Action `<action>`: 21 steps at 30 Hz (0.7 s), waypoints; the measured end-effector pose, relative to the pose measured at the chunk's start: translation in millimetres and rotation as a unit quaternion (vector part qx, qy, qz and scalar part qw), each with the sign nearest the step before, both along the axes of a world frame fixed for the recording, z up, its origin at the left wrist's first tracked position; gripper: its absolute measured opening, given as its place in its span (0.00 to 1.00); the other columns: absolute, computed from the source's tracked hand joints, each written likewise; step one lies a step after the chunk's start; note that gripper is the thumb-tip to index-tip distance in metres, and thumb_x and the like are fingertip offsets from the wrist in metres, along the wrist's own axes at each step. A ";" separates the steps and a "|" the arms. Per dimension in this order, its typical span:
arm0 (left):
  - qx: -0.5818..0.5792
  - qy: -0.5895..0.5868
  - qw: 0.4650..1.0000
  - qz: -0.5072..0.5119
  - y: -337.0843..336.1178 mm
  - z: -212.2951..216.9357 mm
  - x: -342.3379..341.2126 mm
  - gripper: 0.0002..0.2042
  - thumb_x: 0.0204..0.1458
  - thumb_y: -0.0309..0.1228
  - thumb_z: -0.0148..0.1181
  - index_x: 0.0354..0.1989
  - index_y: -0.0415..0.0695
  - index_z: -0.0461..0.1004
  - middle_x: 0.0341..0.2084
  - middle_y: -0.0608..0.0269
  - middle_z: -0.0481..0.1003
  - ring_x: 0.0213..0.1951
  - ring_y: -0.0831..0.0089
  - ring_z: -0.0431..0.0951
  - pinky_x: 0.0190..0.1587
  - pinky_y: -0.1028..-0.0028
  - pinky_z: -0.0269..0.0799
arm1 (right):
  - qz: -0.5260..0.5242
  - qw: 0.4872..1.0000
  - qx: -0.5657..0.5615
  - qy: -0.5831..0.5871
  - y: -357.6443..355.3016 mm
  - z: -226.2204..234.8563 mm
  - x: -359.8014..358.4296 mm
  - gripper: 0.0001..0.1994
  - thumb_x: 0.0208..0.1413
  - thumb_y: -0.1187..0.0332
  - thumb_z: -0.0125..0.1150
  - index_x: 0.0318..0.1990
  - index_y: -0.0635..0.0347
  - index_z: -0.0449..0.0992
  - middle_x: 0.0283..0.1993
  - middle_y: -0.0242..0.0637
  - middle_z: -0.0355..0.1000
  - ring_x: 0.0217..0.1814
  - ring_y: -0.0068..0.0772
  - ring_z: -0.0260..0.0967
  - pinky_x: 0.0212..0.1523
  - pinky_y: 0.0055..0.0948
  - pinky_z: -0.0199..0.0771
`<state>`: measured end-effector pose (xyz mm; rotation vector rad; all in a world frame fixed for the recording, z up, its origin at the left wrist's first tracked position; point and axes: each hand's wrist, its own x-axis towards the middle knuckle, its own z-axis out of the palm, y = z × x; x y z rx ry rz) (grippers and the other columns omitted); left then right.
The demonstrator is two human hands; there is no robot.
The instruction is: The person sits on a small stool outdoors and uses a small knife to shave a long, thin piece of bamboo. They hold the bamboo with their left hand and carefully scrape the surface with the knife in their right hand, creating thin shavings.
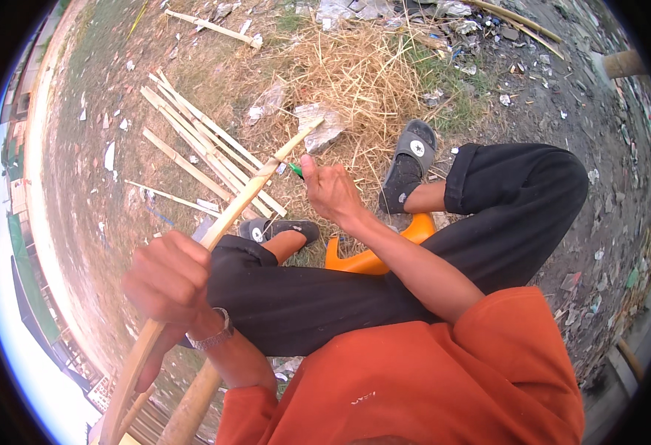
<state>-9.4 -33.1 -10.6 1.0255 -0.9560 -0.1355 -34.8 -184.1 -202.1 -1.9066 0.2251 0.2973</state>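
Left hand [168, 285]: grip closed around a long bamboo strip [245, 194], which slants up across the knee. Right hand [331, 189]: grip closed on a green-handled tool [296, 170], touching the strip near its far end. Beyond: loose bamboo strips [192, 144] on ground, dry straw [355, 74], orange stool [370, 259].

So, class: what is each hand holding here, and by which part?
The left hand grips a long bamboo strip near its lower middle. The right hand holds a small green-handled tool by its handle, its working end at the strip.
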 end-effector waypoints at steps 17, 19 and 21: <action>-0.026 0.018 0.992 0.121 15.5 -5.2 -16.0 0.40 0.35 0.77 0.44 0.05 0.46 0.55 0.01 0.75 0.47 0.05 0.82 0.42 0.12 0.77 0.35 | -0.144 0.976 -0.163 0.034 -59.6 -85.1 -7.0 0.34 0.64 0.45 0.30 0.30 0.69 0.74 0.28 0.62 0.70 0.35 0.56 0.72 0.36 0.49 0.66; -0.022 0.013 0.989 0.148 13.8 -0.9 -6.3 0.40 0.35 0.77 0.42 0.06 0.45 0.55 0.01 0.75 0.47 0.06 0.81 0.42 0.12 0.76 0.35 | -0.120 0.986 -0.068 -0.096 -39.0 -29.4 19.0 0.29 0.64 0.49 0.33 0.33 0.68 0.72 0.28 0.61 0.69 0.34 0.58 0.71 0.34 0.49 0.64; -0.021 0.021 0.986 0.167 22.0 1.8 -2.6 0.40 0.35 0.77 0.40 0.06 0.45 0.54 0.02 0.74 0.47 0.06 0.80 0.41 0.12 0.75 0.36 | -0.049 0.989 0.040 -0.134 -18.0 22.0 13.7 0.26 0.64 0.52 0.35 0.33 0.68 0.71 0.26 0.62 0.67 0.31 0.62 0.68 0.30 0.50 0.61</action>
